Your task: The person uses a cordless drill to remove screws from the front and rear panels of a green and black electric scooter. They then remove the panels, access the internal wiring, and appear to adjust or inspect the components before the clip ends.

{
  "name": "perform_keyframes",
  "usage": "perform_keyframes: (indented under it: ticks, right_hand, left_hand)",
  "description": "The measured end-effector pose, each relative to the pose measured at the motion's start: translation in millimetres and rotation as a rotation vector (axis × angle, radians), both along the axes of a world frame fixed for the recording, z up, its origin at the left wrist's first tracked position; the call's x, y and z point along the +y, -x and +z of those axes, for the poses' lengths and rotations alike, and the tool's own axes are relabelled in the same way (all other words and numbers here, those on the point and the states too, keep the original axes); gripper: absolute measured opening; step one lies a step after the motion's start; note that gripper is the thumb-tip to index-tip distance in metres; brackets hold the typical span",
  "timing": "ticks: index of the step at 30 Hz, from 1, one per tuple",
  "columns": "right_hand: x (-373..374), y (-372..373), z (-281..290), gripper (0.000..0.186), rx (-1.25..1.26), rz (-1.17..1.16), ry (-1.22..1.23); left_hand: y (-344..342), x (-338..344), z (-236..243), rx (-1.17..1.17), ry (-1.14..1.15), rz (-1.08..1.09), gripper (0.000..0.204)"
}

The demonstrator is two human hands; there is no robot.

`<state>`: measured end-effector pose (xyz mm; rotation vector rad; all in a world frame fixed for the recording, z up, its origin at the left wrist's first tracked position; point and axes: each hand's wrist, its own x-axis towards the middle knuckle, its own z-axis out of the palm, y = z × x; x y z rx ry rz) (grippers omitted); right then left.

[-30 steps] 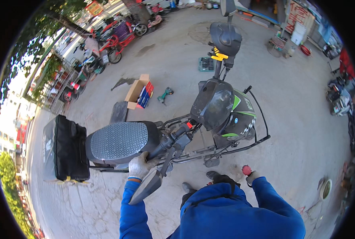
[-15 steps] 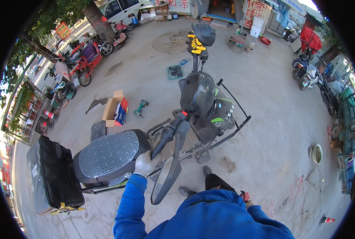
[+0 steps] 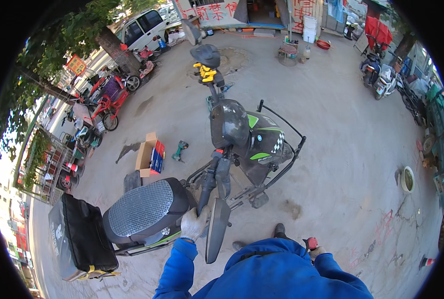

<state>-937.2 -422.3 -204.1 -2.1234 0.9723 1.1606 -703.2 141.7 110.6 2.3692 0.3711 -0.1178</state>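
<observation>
An electric scooter stands in front of me, its green-and-black front panel [image 3: 264, 137] to the right and its textured grey seat [image 3: 141, 205] to the left. My left hand [image 3: 194, 224], in a whitish glove, is closed around the near handlebar grip [image 3: 208, 187]. Beside that hand hangs the near mirror [image 3: 218, 231]. My gloved right hand [image 3: 317, 252] is low by my waist, next to a small red object [image 3: 311, 243]. Its fingers are mostly hidden. Yellow-and-black gear [image 3: 205, 73] sits at the far handlebar end.
Behind the seat is a black delivery box [image 3: 89, 239]. On the ground beyond lie an open cardboard box [image 3: 144, 158] and a green cordless drill [image 3: 180, 151]. A white basin [image 3: 407, 179] stands at right. Parked scooters [image 3: 384, 82] and a red tricycle [image 3: 109, 102] line the sides.
The handlebar has turned, its far end swinging left and the near grip shifting slightly right with my left hand still on it. My view has shifted a little. The right hand shows more.
</observation>
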Motion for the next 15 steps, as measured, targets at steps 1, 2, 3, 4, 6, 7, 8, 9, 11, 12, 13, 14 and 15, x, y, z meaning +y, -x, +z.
perform_keyframes:
  ticks: [1, 2, 3, 4, 6, 7, 8, 9, 11, 12, 13, 14, 15]
  right_hand:
    - [-3.4, -10.4, 6.0, 0.026, 0.006, 0.028, 0.025]
    - [-7.3, -19.5, 11.7, 0.027, 0.013, 0.057, 0.048]
    - [0.5, -36.1, 19.7, 0.027, -0.006, 0.096, 0.066]
    - [3.4, -50.4, 28.5, 0.027, -0.027, 0.130, 0.095]
    - [-11.8, -67.6, 25.0, 0.026, -0.029, 0.094, 0.081]
    - [-20.8, -75.4, 28.5, 0.026, -0.056, 0.109, 0.093]
    - [-11.3, -87.1, 39.3, 0.026, -0.076, 0.135, 0.083]
    - [-5.5, -93.8, 52.7, 0.026, -0.095, 0.158, 0.079]
    - [-2.2, -104.8, 71.7, 0.027, -0.188, 0.168, 0.071]
    - [-2.6, -108.9, 75.0, 0.027, -0.203, 0.162, 0.059]
    - [-6.4, -107.2, 67.7, 0.027, -0.202, 0.154, 0.064]
    - [-11.1, -105.0, 56.3, 0.028, -0.202, 0.146, 0.066]
    - [-15.4, -101.5, 45.2, 0.028, -0.201, 0.140, 0.068]
  left_hand:
    - [0.5, -3.4, -6.1, 0.013, 0.048, 0.004, 0.060]
    - [4.3, -5.7, -12.3, 0.027, 0.095, 0.009, 0.060]
    - [10.5, 5.4, -38.3, -0.031, 0.040, 0.014, 0.058]
    - [12.4, 6.6, -57.2, -0.069, 0.080, 0.007, 0.057]
    - [5.9, -11.5, -79.2, -0.114, 0.178, -0.005, 0.055]
    - [4.8, -20.9, -81.6, -0.102, 0.211, 0.005, 0.054]
    - [8.2, -23.7, -77.9, -0.085, 0.222, 0.026, 0.053]
    - [11.5, -27.5, -71.2, -0.068, 0.240, 0.051, 0.053]
    - [16.7, -33.9, -56.6, -0.053, 0.284, 0.105, 0.051]
    - [19.9, -36.1, -48.8, -0.047, 0.306, 0.130, 0.051]
    - [21.9, -41.4, -43.8, -0.047, 0.319, 0.157, 0.050]
    - [25.8, -46.7, -34.8, -0.045, 0.330, 0.183, 0.049]
    - [28.6, -51.5, -26.5, -0.045, 0.343, 0.214, 0.049]
